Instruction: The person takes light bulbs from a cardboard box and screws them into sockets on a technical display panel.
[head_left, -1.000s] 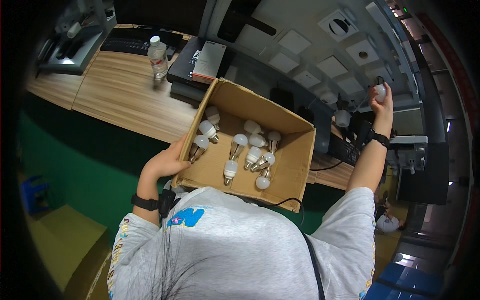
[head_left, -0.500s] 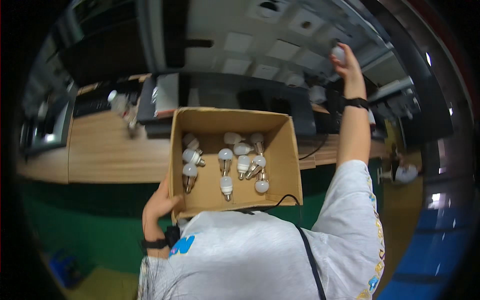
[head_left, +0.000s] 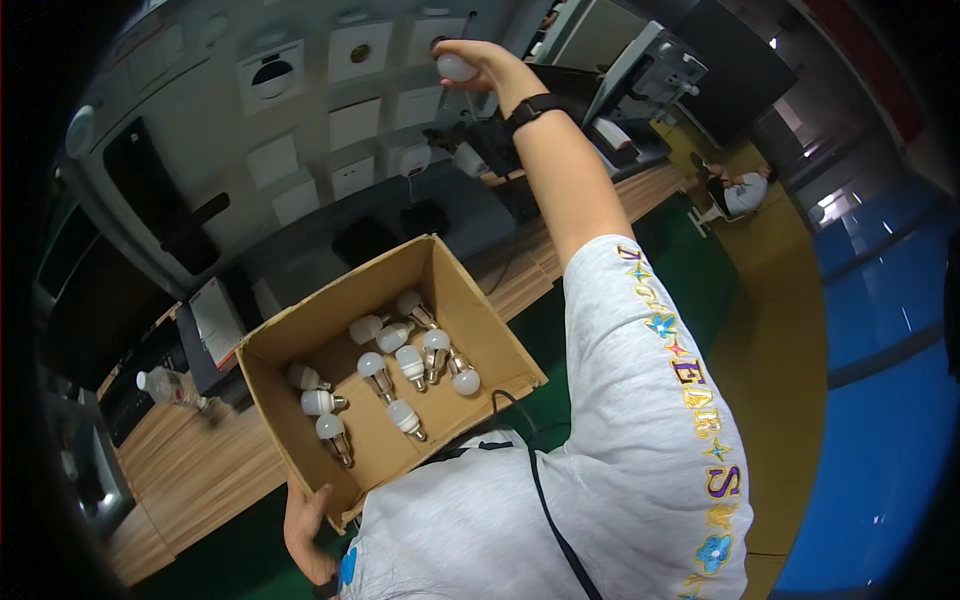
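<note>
While left hand [head_left: 305, 515] grips box [head_left: 280, 425] edge, right hand [head_left: 490, 63] pinching bulb [head_left: 456, 68], free air between

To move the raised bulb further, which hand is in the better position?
Probably the right hand: it holds the bulb, raised away from the box. The left hand grips the box's edge.

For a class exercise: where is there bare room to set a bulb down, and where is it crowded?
Inside the cardboard box, bare floor separates the three left bulbs from the middle pair. Outside, the wooden desk shows bare left of the box, nearer than the bottle. The box's right half is crowded: six bulbs cluster there.
</note>
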